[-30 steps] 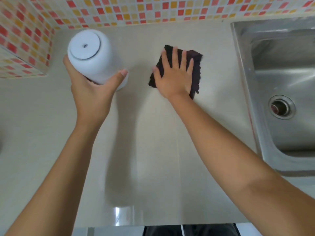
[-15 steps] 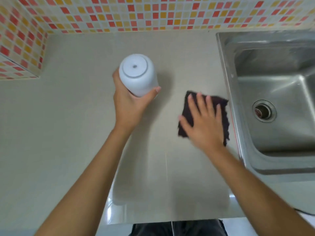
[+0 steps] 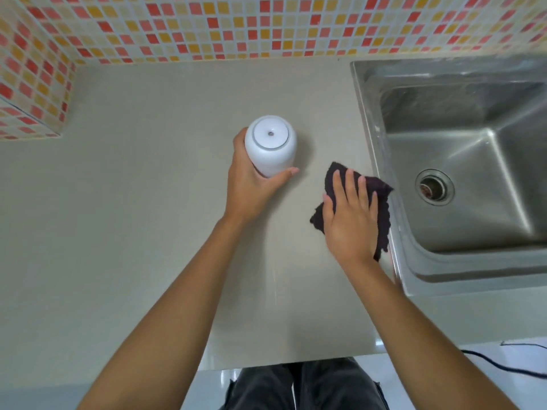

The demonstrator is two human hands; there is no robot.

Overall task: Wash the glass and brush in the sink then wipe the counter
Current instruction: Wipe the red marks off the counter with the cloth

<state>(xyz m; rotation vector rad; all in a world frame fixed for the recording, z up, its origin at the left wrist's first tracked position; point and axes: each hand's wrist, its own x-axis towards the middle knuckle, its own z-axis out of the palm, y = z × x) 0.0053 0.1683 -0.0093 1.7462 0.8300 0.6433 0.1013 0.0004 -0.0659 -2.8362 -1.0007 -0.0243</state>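
Observation:
My left hand [image 3: 251, 184] grips a white rounded container [image 3: 270, 145] with a flat lid, held over the beige counter [image 3: 133, 202]. My right hand [image 3: 350, 216] lies flat, fingers spread, pressing a dark purple cloth [image 3: 381, 208] onto the counter right beside the sink's left rim. The steel sink [image 3: 473, 161] is at the right, its basin bare around the drain [image 3: 434, 187]. No glass or brush shows in view.
A mosaic tile wall [image 3: 266, 28] in red, orange and cream runs along the back and juts out at the left [image 3: 29, 108]. The counter's front edge is near my legs. A black cable [image 3: 503, 365] lies on the floor at the lower right.
My right hand has slid the cloth from the counter's middle rightwards to the sink's rim. My left hand has carried the white container to the right along with it.

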